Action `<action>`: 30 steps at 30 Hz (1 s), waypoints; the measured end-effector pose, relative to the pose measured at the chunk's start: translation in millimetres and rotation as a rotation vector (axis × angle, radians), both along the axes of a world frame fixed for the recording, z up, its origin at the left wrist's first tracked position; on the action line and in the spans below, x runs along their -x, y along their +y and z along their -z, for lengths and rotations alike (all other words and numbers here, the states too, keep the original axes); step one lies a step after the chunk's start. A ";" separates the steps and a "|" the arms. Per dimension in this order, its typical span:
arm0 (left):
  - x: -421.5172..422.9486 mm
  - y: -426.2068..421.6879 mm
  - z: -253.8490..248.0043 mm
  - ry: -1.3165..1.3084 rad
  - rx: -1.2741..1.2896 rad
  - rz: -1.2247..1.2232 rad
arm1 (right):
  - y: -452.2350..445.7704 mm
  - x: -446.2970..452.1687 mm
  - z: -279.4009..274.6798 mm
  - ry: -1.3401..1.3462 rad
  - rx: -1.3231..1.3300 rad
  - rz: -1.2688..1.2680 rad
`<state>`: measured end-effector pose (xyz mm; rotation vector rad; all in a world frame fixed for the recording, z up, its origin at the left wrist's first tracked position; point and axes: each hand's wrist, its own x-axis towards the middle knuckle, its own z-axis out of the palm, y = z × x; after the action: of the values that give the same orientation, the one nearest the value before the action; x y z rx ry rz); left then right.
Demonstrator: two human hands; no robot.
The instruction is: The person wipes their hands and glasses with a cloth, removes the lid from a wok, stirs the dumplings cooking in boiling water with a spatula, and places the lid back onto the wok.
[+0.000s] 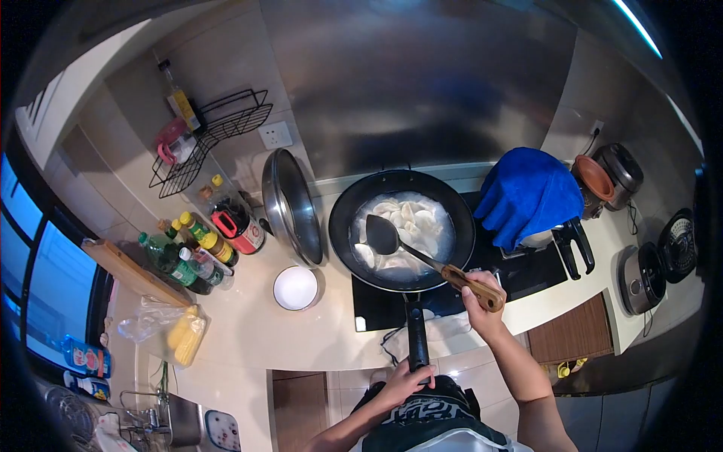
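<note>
Dumplings point(410, 216) crowd the black pan point(343, 230)

Nearest, the left hand point(407, 381) has its grip wrapped round the end of the pan handle point(416, 339), which juts past the near edge of the desk point(233, 339). A slack hold or a nudge from the wearer's body could swing the pan on the stove point(376, 313) and slop liquid point(446, 242) over the rim. Farther and to the right, the right hand point(483, 297) clasps the spatula point(382, 235) by its wooden handle point(456, 276), the blade slanting left over the dumplings. Pressing hard with its edge could split their skins — and any left unstirred might stick to the base. Left of the pan, behind a white bowl point(295, 288), a large lid point(290, 207) stands tilted; a bump could topple it. Far right, a blue cloth point(527, 192) hangs near the pan — slipping onto a hot surface, it might scorch.
</note>
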<state>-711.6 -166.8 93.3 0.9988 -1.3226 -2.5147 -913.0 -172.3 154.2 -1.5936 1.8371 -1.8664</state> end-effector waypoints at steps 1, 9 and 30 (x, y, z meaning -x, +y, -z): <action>-0.2 -0.1 -0.8 -0.001 -0.001 -0.002 | 0.6 -0.8 -2.4 -0.001 -0.001 -0.002; 0.4 0.1 -6.9 -0.033 -0.016 -0.007 | 3.9 -5.0 -13.3 0.075 -0.025 -0.095; -0.7 0.1 -1.1 0.012 0.005 0.007 | -5.2 72.6 -23.6 0.459 0.042 0.081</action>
<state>-710.8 -166.7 94.4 0.9780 -1.3304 -2.5167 -985.5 -177.5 177.8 -2.1359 2.0628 -1.6789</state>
